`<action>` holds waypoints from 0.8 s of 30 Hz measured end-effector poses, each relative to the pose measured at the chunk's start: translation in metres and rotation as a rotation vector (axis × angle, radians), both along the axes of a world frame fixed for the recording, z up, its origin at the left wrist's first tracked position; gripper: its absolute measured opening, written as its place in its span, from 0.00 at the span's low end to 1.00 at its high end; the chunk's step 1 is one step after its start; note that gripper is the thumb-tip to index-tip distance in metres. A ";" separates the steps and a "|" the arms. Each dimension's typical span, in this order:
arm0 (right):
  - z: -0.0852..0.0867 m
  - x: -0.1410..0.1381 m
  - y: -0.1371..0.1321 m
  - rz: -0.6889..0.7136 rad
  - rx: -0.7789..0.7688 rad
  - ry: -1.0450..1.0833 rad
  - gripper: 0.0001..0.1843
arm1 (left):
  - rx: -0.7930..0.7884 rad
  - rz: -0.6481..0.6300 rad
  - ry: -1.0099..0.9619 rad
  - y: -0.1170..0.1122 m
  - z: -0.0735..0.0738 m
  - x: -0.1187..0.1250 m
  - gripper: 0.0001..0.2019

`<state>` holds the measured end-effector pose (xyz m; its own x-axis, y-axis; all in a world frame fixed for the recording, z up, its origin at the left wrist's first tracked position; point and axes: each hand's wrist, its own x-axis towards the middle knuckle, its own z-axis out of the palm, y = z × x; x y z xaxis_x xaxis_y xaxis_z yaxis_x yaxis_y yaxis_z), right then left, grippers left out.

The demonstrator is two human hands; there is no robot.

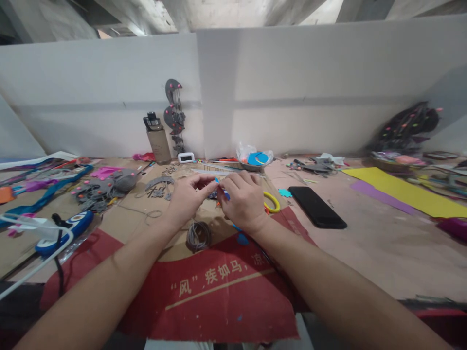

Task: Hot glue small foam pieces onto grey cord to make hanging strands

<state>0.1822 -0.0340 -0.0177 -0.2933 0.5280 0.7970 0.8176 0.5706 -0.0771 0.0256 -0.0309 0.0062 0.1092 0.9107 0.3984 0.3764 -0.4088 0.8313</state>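
My left hand (190,198) and my right hand (241,198) meet over the middle of the cardboard, both closed. A small bright blue piece (216,179) shows pinched between their fingertips; its kind is too small to make out. Just beyond my right wrist lies the yellow ring handle (273,202) of what looks like scissors, partly hidden. Below the hands rests a coil of grey cord (198,236). A blue scrap (242,239) lies near my right wrist. Several small coloured items under the hands are mostly covered.
Printed red-and-brown cardboard (219,306) covers the table's front. A black phone (317,207) lies right, by a yellow sheet (404,189). A bottle (158,141) stands against the wall near a plastic-lined bowl (255,165). Grey pieces with pink pins (97,192) lie left, behind a blue-and-white power strip (65,233).
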 end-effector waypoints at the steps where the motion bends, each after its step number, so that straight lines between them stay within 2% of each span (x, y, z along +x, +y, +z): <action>1: 0.000 0.000 0.000 0.001 0.013 -0.020 0.11 | -0.023 -0.028 -0.054 0.000 -0.001 0.001 0.16; 4: 0.002 -0.001 0.000 0.025 0.024 -0.026 0.12 | -0.061 -0.084 -0.171 0.004 -0.004 -0.001 0.16; 6: 0.003 -0.002 0.000 0.054 -0.001 0.034 0.11 | -0.069 -0.077 -0.193 0.008 -0.005 -0.005 0.14; 10: 0.004 -0.001 0.006 0.166 -0.174 0.341 0.07 | -0.061 -0.024 -0.144 0.014 -0.002 -0.013 0.13; 14: 0.002 0.000 0.011 0.279 -0.355 0.604 0.09 | -0.049 -0.053 -0.064 0.014 -0.002 -0.013 0.15; 18: 0.002 0.000 0.013 0.305 -0.401 0.611 0.09 | 0.030 -0.089 0.043 0.013 -0.006 -0.010 0.17; 24: 0.000 -0.001 0.014 0.338 -0.457 0.659 0.06 | 0.133 -0.058 0.094 0.011 -0.010 -0.009 0.15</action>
<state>0.1814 -0.0197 -0.0176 -0.0456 0.8054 0.5910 0.3176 0.5726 -0.7558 0.0164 -0.0197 -0.0033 0.2023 0.8416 0.5007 0.4223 -0.5363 0.7308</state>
